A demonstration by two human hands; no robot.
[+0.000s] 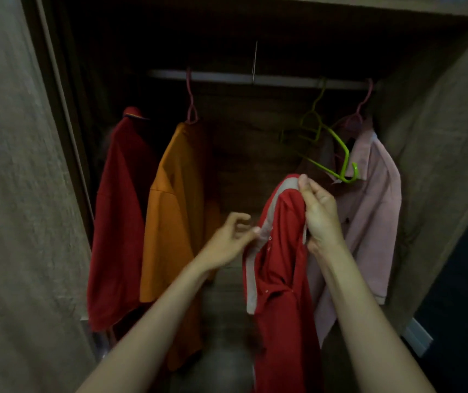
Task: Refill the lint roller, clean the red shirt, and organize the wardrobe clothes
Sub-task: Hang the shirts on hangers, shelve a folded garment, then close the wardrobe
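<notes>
On the left of the metal rail (227, 77), a dark red cloth shirt (119, 217) and an orange cloth shirt (173, 217) are hanging. The left hand (228, 239) is pinching the grey placket of the bright red grey-collared shirt (281, 279). The right hand (322, 217) is gripping its collar and holding it up in front of a bare lime-green plastic hanger (337, 143) and a hanging pale pink shirt (371, 217).

Materials and finishes: wardrobe and contents

Wardrobe (439, 137) panels: wood grain, matt. Rail (227, 78): metal, smooth, dull sheen. Green hanger (340, 148): plastic, smooth, glossy. Red shirt (281, 279), orange shirt (170, 208), pink shirt (374, 208): cloth, matt. The red shirt has pale cloth trim.
</notes>
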